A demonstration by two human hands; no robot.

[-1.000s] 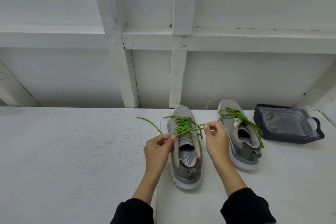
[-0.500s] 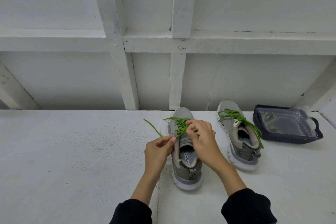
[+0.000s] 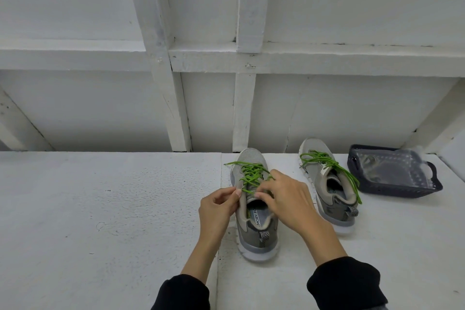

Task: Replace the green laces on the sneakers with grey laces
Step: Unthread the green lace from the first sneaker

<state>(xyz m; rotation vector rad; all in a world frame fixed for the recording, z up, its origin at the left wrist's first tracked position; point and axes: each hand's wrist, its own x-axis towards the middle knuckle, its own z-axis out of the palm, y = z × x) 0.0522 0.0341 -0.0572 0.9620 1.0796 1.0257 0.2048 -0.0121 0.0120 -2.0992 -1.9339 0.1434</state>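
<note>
Near sneaker (image 3: 254,211): green lace (image 3: 250,175) loosened at the top, most crossings threaded. Upper eyelet edge is pinched by the left hand (image 3: 218,205); the lace beside the tongue is picked at by the curled fingers of the right hand (image 3: 284,200), the exact hold being hidden. Second sneaker (image 3: 327,184), right of the first: fully green-laced. Further right, dark basket (image 3: 392,184) with clear bag; grey laces cannot be made out. Task judged barely begun.

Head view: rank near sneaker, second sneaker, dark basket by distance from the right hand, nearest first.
1. Near sneaker: directly under the right hand, whose fingers are at its green laces.
2. Second sneaker: just right of the hand, not touching.
3. Dark basket: far right, beyond that sneaker.
</note>
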